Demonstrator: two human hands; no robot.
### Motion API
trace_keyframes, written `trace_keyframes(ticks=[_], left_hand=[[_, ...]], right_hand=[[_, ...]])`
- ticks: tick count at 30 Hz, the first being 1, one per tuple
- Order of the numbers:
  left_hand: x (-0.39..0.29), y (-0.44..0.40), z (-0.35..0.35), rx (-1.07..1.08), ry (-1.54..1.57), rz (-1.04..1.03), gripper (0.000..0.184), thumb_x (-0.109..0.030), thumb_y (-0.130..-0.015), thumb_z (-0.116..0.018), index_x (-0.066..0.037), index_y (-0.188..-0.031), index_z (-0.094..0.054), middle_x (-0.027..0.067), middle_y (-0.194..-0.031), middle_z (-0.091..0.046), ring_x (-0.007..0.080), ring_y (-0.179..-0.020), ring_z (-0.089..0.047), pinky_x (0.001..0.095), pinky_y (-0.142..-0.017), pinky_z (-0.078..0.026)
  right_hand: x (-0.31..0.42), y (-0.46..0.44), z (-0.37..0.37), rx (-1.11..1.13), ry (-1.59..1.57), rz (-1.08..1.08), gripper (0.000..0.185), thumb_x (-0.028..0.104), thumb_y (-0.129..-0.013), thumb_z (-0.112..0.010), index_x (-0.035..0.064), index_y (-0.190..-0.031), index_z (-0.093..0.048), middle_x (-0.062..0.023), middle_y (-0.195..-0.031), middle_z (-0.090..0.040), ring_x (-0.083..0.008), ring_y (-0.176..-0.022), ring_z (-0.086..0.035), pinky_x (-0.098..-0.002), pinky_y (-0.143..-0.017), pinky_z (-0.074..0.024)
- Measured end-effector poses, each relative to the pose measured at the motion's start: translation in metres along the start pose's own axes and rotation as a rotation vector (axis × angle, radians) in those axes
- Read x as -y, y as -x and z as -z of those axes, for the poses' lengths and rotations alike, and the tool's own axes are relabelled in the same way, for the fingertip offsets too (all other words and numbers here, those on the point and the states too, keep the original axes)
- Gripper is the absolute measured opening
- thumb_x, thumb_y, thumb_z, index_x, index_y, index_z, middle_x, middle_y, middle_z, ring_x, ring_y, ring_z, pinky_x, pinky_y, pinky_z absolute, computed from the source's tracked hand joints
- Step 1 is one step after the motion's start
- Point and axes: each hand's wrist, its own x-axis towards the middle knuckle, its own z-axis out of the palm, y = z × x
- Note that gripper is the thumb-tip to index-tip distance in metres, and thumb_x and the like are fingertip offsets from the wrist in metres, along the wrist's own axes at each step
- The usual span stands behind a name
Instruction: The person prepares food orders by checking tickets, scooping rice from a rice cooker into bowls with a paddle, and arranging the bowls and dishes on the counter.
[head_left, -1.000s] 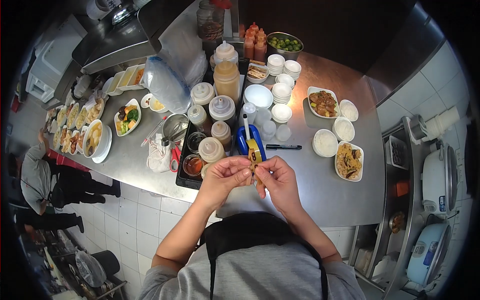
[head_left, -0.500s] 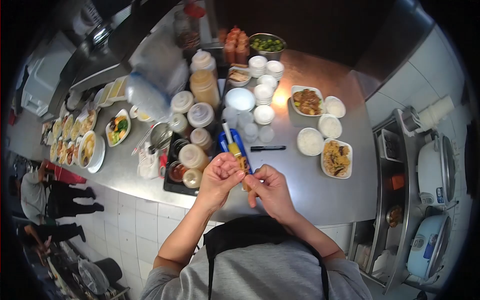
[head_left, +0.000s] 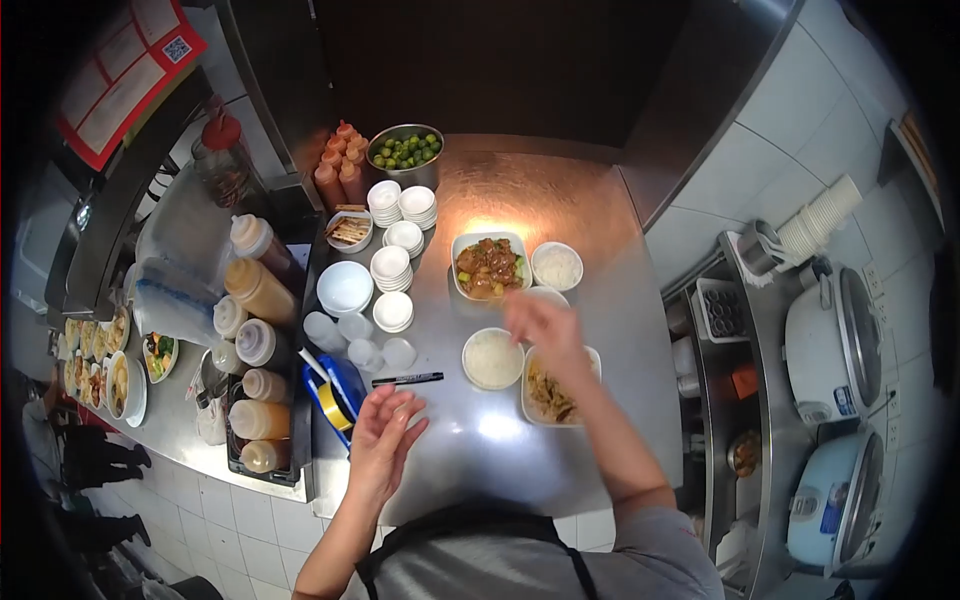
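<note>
My left hand [head_left: 383, 440] is raised over the near edge of the steel counter [head_left: 455, 455], fingers apart and nothing visible in them. Just beyond it lie a blue tape dispenser with yellow tape [head_left: 335, 395] and a black marker [head_left: 408, 379]. My right hand [head_left: 542, 325] reaches over the dishes, blurred by motion; whether it holds anything is unclear. Beneath and around it stand a bowl of rice [head_left: 493, 359], a partly hidden second rice bowl, a square dish of yellowish food [head_left: 545, 400] and a dish of brown meat [head_left: 488, 266]. Another rice bowl [head_left: 556, 266] sits behind.
Sauce bottles [head_left: 262, 290] line the left side. White small bowls [head_left: 392, 268] are stacked beside clear cups [head_left: 365, 354]. At the back stand a pot of green fruits [head_left: 405, 152] and red bottles [head_left: 340, 165]. Rice cookers [head_left: 832, 345] occupy the right shelf. People's legs show at far left.
My hands have separated. The right moved forward and right over the dishes, while the left stayed near the tape. The numbered paper strip held earlier is no longer distinguishable. The view has shifted right.
</note>
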Motion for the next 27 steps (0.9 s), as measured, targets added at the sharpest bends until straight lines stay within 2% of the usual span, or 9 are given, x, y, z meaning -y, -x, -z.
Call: trace_keyframes(ticks=[4, 7, 11, 14, 17, 20, 21, 22, 27], left_hand=[[0.002, 0.015, 0.029, -0.124, -0.07, -0.032, 0.024, -0.009, -0.089, -0.055, -0.009, -0.112, -0.048, 0.0061, -0.104, -0.058, 0.02, -0.092, -0.061, 0.035, -0.082, -0.051], [0.002, 0.031, 0.04, -0.317, -0.128, -0.052, 0.022, -0.01, -0.088, -0.056, -0.009, -0.108, -0.049, 0.0052, -0.099, -0.06, 0.0183, -0.088, -0.062, 0.0332, -0.078, -0.052], [0.006, 0.044, 0.055, -0.436, -0.115, -0.056, 0.02, -0.012, -0.087, -0.059, -0.009, -0.104, -0.05, 0.0042, -0.097, -0.061, 0.0174, -0.087, -0.062, 0.0321, -0.077, -0.052], [0.008, 0.048, 0.062, -0.416, -0.122, -0.009, 0.022, -0.014, -0.084, -0.062, -0.013, -0.103, -0.051, 0.0023, -0.098, -0.061, 0.0171, -0.087, -0.062, 0.0332, -0.077, -0.051], [0.005, 0.049, 0.059, -0.377, -0.162, -0.003, 0.021, -0.009, -0.087, -0.056, -0.01, -0.107, -0.05, 0.0052, -0.1, -0.06, 0.0183, -0.091, -0.061, 0.0323, -0.08, -0.05], [0.005, 0.055, 0.074, -0.287, -0.2, 0.006, 0.025, -0.005, -0.089, -0.05, -0.008, -0.113, -0.048, 0.0072, -0.105, -0.057, 0.0189, -0.096, -0.059, 0.0312, -0.083, -0.048], [0.002, 0.059, 0.075, -0.27, -0.185, -0.012, 0.023, -0.005, -0.089, -0.051, -0.007, -0.112, -0.048, 0.0063, -0.104, -0.058, 0.0179, -0.095, -0.059, 0.0306, -0.084, -0.048], [-0.001, 0.064, 0.078, -0.247, -0.166, -0.025, 0.021, -0.005, -0.089, -0.051, -0.007, -0.11, -0.049, 0.0054, -0.103, -0.058, 0.0168, -0.095, -0.059, 0.03, -0.085, -0.048], [-0.032, 0.107, 0.111, -0.177, -0.143, -0.197, 0.021, -0.008, -0.09, -0.052, -0.007, -0.111, -0.049, 0.0032, -0.102, -0.056, 0.0153, -0.096, -0.058, 0.0292, -0.085, -0.048]], right_hand=[[-0.052, -0.134, 0.086, -0.027, 0.548, -0.114, 0.021, 0.015, -0.084, -0.06, -0.0035, -0.091, -0.066, -0.0114, -0.067, -0.064, -0.0108, -0.053, -0.06, -0.0246, -0.048, -0.0473], [-0.094, -0.187, 0.1, 0.057, 0.704, -0.212, 0.019, 0.014, -0.083, -0.06, -0.0032, -0.085, -0.067, -0.0107, -0.063, -0.062, -0.013, -0.042, -0.056, -0.0264, -0.042, -0.0457], [-0.131, -0.21, 0.091, 0.108, 0.915, -0.103, 0.019, 0.015, -0.08, -0.062, -0.0033, -0.08, -0.068, -0.0151, -0.065, -0.064, -0.018, -0.05, -0.061, -0.0307, -0.049, -0.0495], [-0.137, -0.21, 0.093, 0.249, 1.021, -0.115, 0.032, 0.025, -0.081, -0.063, -0.0034, -0.096, -0.064, -0.0226, -0.082, -0.065, -0.0279, -0.073, -0.064, -0.0379, -0.067, -0.0511], [-0.134, -0.197, 0.096, -0.012, 1.057, 0.055, 0.067, 0.043, -0.082, -0.059, -0.0034, -0.126, -0.042, -0.0281, -0.119, -0.05, -0.0385, -0.107, -0.051, -0.0441, -0.089, -0.0405], [-0.101, -0.166, 0.099, 0.03, 0.567, -0.051, 0.059, 0.036, -0.087, -0.054, 0.0001, -0.131, -0.038, -0.0226, -0.124, -0.047, -0.0333, -0.11, -0.05, -0.0396, -0.092, -0.0406], [-0.116, -0.148, 0.108, 0.013, 0.726, 0.257, 0.052, 0.035, -0.09, -0.051, 0.0047, -0.131, -0.041, -0.0153, -0.122, -0.05, -0.0255, -0.106, -0.053, -0.0365, -0.085, -0.0436], [-0.024, -0.104, 0.06, 0.004, 0.247, -0.183, 0.054, 0.041, -0.092, -0.046, 0.0068, -0.132, -0.041, -0.0096, -0.13, -0.044, -0.021, -0.109, -0.051, -0.0311, -0.085, -0.0452], [0.002, -0.011, 0.018, 0.39, -0.36, -0.17, 0.046, 0.034, -0.09, -0.051, 0.004, -0.124, -0.046, -0.0121, -0.106, -0.054, -0.0188, -0.074, -0.054, -0.0299, -0.059, -0.0465]])
